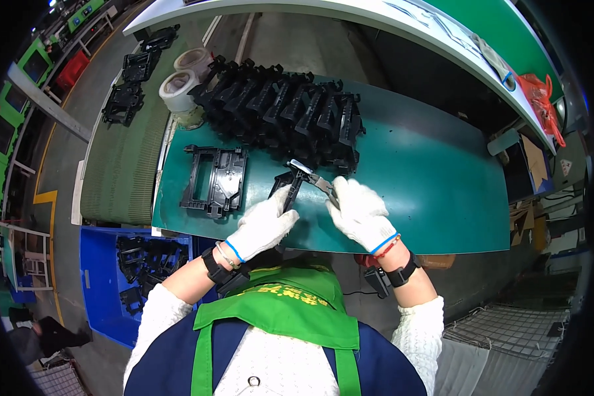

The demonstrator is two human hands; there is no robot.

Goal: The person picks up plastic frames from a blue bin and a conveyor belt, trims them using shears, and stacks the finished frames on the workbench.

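Note:
In my gloved left hand (264, 223) is a black plastic frame part (293, 195), held up on edge over the green table, with a shiny strip along its top. My gloved right hand (362, 210) is closed round a pair of metal pliers (321, 184). Their jaws point left and meet the part near its upper end; whether they bite on it I cannot tell. Flat on the table to the left lies another black plastic frame (214, 182) with a rectangular opening. Beyond my hands stands a dense stack of similar black frames (280, 112).
Two rolls of clear tape (178, 91) stand at the table's left edge. Beside it runs a ribbed green conveyor belt (117, 181) carrying several black parts (123, 103). A blue bin (99, 284) with black pieces sits below left. A white shelf (350, 21) spans the far side.

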